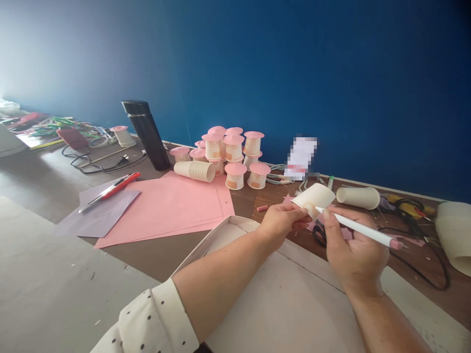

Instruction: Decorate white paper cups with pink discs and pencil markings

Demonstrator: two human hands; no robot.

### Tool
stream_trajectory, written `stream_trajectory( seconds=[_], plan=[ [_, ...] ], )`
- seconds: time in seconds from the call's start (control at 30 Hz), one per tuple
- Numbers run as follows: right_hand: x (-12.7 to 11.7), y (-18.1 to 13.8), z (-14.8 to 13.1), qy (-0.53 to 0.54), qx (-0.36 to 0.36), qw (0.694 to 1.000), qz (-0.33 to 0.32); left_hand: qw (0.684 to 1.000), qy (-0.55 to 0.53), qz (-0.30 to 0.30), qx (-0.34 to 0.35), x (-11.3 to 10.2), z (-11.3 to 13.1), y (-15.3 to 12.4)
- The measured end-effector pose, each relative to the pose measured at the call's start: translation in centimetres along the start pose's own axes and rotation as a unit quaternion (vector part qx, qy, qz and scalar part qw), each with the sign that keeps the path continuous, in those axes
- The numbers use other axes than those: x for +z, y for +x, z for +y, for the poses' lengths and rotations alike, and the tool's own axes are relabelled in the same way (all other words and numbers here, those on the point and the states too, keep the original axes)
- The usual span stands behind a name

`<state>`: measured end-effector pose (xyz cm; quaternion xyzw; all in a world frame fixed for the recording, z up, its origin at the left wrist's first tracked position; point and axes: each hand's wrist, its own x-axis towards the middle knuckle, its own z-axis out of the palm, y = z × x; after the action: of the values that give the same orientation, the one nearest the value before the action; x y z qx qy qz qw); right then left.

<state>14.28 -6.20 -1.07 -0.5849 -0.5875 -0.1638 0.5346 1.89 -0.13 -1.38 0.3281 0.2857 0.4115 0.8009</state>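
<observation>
My left hand (281,223) grips the rim of a white paper cup (315,195), tipped on its side above the table. A light orange-brown patch shows on the cup's wall near my fingers. In my right hand (355,250) is a white marker (362,228) with a pink end, its tip at the cup. Beyond my hands stand several paper-cup houses (235,176) with pink roofs and drawn doors and windows, some stacked. A nested stack of paper cups (195,171) lies on its side in front of them.
Pink paper sheets (165,206), a purple sheet (117,215) and a red utility knife (117,186) lie left. A black bottle (149,137) stands behind. A shallow white box (294,299) is under my arms. Black cables (437,255) and cups (358,197) lie right; a blue wall backs the table.
</observation>
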Motion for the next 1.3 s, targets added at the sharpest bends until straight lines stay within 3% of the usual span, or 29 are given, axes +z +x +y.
stream_trajectory(
  seconds=[0.4,1.3],
  plan=[
    [0.0,0.1,-0.3,-0.019,0.018,0.999,0.042,0.996,-0.075,0.041,-0.03,0.6,1.2,-0.6],
    [0.1,-0.2,-0.4,-0.006,0.003,1.0,0.016,0.999,-0.041,0.005,-0.012,0.2,0.4,-0.3]
  ],
)
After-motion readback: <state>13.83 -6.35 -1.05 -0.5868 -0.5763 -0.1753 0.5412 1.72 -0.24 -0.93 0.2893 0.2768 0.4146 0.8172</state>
